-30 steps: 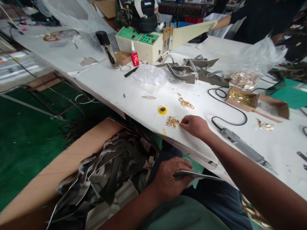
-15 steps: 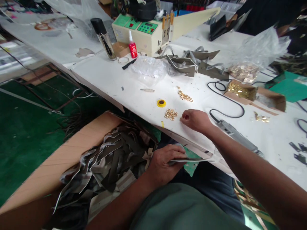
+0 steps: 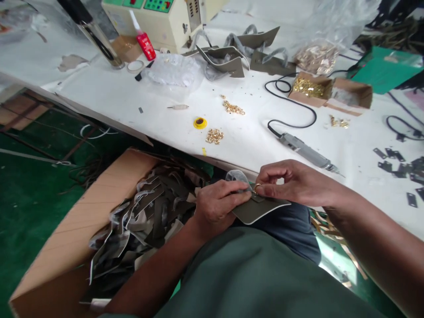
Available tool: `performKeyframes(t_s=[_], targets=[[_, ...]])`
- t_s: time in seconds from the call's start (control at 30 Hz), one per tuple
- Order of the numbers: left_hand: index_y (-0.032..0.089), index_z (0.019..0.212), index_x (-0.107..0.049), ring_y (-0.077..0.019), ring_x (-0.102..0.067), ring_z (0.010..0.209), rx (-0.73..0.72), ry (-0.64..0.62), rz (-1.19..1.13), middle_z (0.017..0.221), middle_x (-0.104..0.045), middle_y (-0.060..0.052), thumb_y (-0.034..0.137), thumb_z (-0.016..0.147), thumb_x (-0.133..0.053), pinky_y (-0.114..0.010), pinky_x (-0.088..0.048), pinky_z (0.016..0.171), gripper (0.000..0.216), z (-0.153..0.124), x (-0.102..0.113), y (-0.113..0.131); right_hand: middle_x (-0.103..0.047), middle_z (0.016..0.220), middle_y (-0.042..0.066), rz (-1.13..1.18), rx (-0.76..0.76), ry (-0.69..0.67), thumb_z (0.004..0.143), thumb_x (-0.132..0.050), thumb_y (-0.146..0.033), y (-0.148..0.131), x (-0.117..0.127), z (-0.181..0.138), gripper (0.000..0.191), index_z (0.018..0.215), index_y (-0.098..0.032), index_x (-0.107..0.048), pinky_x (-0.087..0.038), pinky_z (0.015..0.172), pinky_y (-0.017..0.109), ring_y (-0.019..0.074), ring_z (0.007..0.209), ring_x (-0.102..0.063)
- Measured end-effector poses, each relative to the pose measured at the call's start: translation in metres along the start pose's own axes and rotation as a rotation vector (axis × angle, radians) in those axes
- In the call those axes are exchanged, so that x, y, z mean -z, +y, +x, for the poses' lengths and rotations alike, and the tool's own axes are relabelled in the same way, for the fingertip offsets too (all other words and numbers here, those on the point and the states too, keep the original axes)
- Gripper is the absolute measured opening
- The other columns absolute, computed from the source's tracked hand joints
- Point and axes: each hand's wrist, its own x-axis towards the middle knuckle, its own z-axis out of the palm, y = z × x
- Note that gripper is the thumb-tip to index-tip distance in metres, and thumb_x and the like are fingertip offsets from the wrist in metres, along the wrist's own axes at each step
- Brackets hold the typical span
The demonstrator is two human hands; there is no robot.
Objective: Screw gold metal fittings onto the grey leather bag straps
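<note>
In my left hand is a dark olive leather-like panel with a pale edge, held over my lap. A handle wrapped in clear plastic sticks up from it beside my fingers. My right hand pinches a small gold ring between thumb and fingertips, touching the panel near my left fingertips. On the table just beyond lies a pile of gold rings, with a small yellow round container beside it.
A grey electric screwdriver with a black cord lies right. Behind are cardboard boxes of gold parts, a plastic bag, a red bottle and a cream machine. A large carton of similar panels stands at left.
My right hand has moved from beside the ring pile back to the panel, bringing a gold ring. My left hand has turned the panel so its face shows. The camera view has tilted down.
</note>
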Motion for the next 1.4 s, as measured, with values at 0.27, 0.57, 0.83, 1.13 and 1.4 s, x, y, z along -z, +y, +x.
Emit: performKeyframes(t_s=[0.27, 0.57, 0.83, 1.13, 1.4], targets=[[0.022, 0.115, -0.076, -0.019, -0.077, 0.097, -0.024, -0.061, 0.036, 0.115, -0.079, -0.008, 0.015, 0.091, -0.073, -0.031, -0.063, 0.088, 0.025, 0.007, -0.021, 0.016, -0.059, 0.065, -0.001, 0.001, 0.036, -0.007, 0.08, -0.08, -0.057, 0.019, 0.01, -0.026, 0.036, 0.078, -0.021, -0.076, -0.035, 0.049, 0.024, 0.012, 0.058, -0.047], [0.021, 0.111, -0.076, -0.02, -0.078, 0.095, -0.04, -0.063, 0.038, 0.111, -0.08, -0.007, 0.014, 0.087, -0.076, -0.032, -0.065, 0.088, 0.025, 0.02, -0.042, 0.028, -0.066, 0.075, 0.0, 0.176, 0.072, 0.135, 0.075, -0.087, -0.056, 0.042, 0.016, -0.045, 0.043, 0.098, -0.021, -0.074, -0.046, 0.057, 0.025, 0.0139, 0.066, -0.057], [0.021, 0.105, -0.076, -0.0197, -0.079, 0.095, 0.006, -0.061, 0.016, 0.11, -0.08, -0.007, 0.013, 0.085, -0.078, -0.033, -0.066, 0.09, 0.021, 0.033, -0.051, 0.035, -0.069, 0.082, 0.003, 0.172, 0.131, 0.285, 0.081, -0.082, -0.057, 0.052, 0.009, -0.058, 0.037, 0.086, -0.022, -0.076, -0.049, 0.062, 0.027, 0.0162, 0.072, -0.061], [0.019, 0.097, -0.077, -0.0207, -0.08, 0.095, 0.076, -0.051, -0.057, 0.107, -0.082, -0.009, 0.016, 0.083, -0.082, -0.033, -0.066, 0.089, 0.016, 0.039, -0.054, 0.039, -0.075, 0.099, 0.007, 0.094, 0.193, 0.243, 0.089, -0.076, -0.056, 0.05, 0.013, -0.075, 0.037, 0.104, -0.023, -0.08, -0.055, 0.078, 0.033, 0.0245, 0.092, -0.068], [0.017, 0.094, -0.079, -0.0177, -0.077, 0.081, 0.363, -0.116, -0.21, 0.092, -0.082, -0.005, 0.018, 0.086, -0.076, -0.028, -0.062, 0.078, 0.008, 0.042, -0.06, 0.042, -0.074, 0.101, 0.005, -0.13, 0.229, 0.355, 0.094, -0.071, -0.05, 0.062, 0.006, -0.074, 0.028, 0.106, -0.026, -0.077, -0.052, 0.08, 0.031, 0.0222, 0.091, -0.067]])
